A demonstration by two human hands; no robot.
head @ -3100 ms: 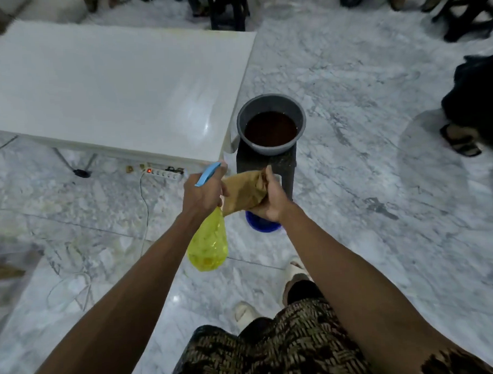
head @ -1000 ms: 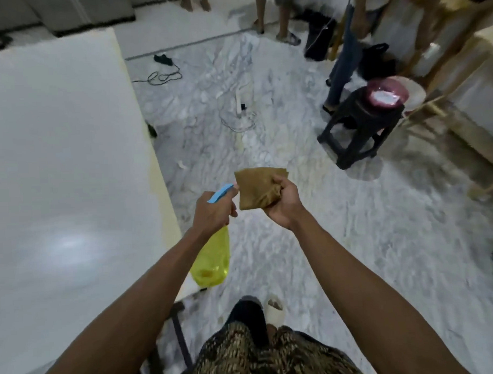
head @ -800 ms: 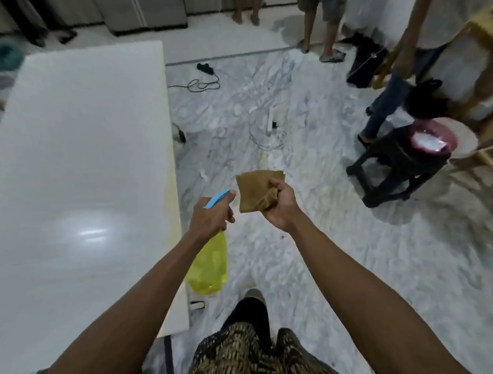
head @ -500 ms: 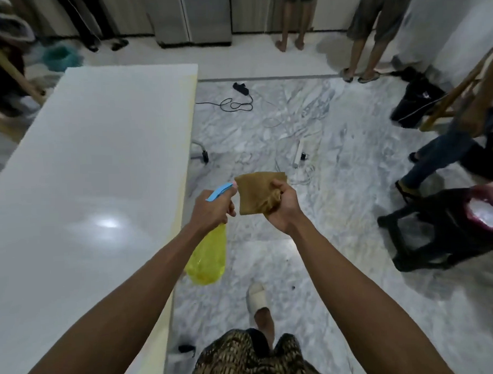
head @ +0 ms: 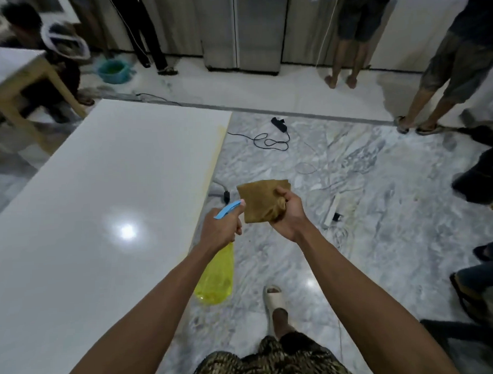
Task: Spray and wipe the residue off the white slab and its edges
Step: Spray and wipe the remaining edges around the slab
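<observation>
The long white slab (head: 100,208) fills the left half of the head view, glossy, with a yellowish stain along its right edge (head: 215,157). My left hand (head: 220,229) grips the neck of a yellow spray bottle (head: 216,274) with a blue trigger, hanging just right of the slab's edge. My right hand (head: 289,213) holds a folded brown cloth (head: 261,200) in front of the nozzle, above the floor.
Grey marble floor lies to the right with a black cable (head: 269,140) and a white power strip (head: 334,207). Several people stand at the back and right. A teal basin (head: 113,69) and a wooden frame (head: 26,91) are at the far left.
My view has swung from the slab's end to along its right side, now looking farther up the room. Both hands keep the bottle and the cloth in the same pose.
</observation>
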